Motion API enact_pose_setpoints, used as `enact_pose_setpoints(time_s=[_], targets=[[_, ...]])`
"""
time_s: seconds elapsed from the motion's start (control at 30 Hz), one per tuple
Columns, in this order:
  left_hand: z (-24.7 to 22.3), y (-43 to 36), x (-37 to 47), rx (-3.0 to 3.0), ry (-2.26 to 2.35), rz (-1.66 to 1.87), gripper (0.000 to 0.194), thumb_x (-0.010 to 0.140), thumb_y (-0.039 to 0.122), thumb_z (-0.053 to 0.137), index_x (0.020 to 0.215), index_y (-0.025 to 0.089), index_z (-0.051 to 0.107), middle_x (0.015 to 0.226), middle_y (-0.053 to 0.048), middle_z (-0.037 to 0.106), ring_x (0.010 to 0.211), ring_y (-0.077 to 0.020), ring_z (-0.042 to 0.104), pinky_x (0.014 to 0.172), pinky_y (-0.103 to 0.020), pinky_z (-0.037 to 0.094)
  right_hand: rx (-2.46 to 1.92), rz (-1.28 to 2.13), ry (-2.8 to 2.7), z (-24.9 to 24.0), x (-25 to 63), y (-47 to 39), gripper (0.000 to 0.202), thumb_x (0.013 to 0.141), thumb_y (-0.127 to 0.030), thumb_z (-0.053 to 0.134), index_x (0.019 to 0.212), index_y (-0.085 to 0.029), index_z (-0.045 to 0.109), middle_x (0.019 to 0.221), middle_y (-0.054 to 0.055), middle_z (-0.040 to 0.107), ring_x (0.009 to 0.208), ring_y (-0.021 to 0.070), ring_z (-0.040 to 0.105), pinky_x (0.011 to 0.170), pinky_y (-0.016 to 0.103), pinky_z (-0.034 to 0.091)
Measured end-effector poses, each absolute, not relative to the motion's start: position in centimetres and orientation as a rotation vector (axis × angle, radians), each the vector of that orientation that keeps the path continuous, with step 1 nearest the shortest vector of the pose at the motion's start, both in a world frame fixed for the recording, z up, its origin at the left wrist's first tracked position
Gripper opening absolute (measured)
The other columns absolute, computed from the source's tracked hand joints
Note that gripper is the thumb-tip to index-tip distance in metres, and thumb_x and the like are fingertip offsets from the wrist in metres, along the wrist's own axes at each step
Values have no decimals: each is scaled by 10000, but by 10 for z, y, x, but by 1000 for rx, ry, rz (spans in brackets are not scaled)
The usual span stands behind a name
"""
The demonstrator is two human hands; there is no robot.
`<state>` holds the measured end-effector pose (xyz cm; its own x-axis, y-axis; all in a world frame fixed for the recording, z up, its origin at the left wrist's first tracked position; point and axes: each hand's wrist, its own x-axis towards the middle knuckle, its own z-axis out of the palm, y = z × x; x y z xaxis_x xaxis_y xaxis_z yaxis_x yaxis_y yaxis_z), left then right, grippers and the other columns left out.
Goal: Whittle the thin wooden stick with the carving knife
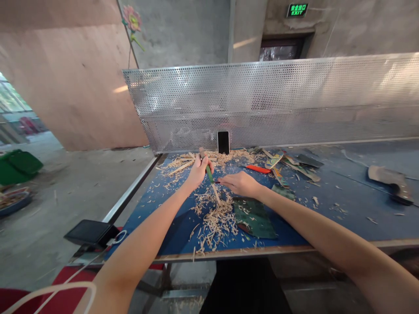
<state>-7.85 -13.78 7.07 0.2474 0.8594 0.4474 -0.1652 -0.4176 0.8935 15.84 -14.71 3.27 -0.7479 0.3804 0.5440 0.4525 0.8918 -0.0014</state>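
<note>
My left hand is closed around a narrow wooden stick that has a green section near my fingers. The pale lower end of the stick points down toward a heap of curled wood shavings. My right hand is closed beside the stick, its fingertips pinching a small dark item at the stick's side; that item is too small to name. A dark green sheet sprinkled with shavings lies below my right hand on the blue table.
A phone stands upright against the perforated metal screen. An orange-red tool and painted strips lie to the right. Farther right is a brown object. A black box is at the table's left corner.
</note>
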Motion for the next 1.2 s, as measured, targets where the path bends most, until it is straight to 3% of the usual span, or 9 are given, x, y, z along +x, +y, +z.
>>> enact_pose_setpoints(time_s=[0.27,0.43,0.57,0.73,0.9,1.2], targets=[[62,-128,-83,1629,791,1334,480,1041,723,545,1074,258,430,764,15,609,661,-184,633,696,-362,540,-652,63,-2568,41,154,-155,315,1124,-295,502,1215,-253,800,1080,68,848,879,181,771,755,282,508],[67,-133,-82,1638,802,1330,529,999,762,595,1037,257,442,762,-7,627,650,-196,635,691,-358,533,-649,-52,-2589,40,157,-156,329,1139,-309,491,1208,-228,803,1081,80,851,844,186,772,710,293,501],[75,-141,-78,1603,809,1370,477,994,691,671,1037,252,488,731,-31,634,635,-214,630,680,-359,510,-687,-138,-2478,37,153,-153,363,1171,-356,451,1283,-211,764,1179,100,842,947,203,787,727,302,516],[80,-145,-76,1692,825,1376,418,1028,647,645,1037,253,505,697,-33,651,616,-225,631,689,-374,510,-741,-143,-2438,44,150,-156,350,1179,-392,455,1266,-204,737,1026,70,841,859,190,762,709,292,467],[85,-149,-74,1814,836,1367,376,1059,609,604,1116,249,514,666,-6,650,601,-218,632,710,-378,518,-906,-256,-2536,52,149,-160,404,1184,-395,408,1105,-179,740,847,65,788,688,180,669,629,313,311],[88,-155,-69,1635,817,1427,206,1021,296,712,1103,248,529,682,3,596,586,-186,586,640,-363,462,-979,-262,-2644,59,147,-164,350,1139,-312,402,1086,-188,726,794,84,767,611,184,565,622,359,197]])
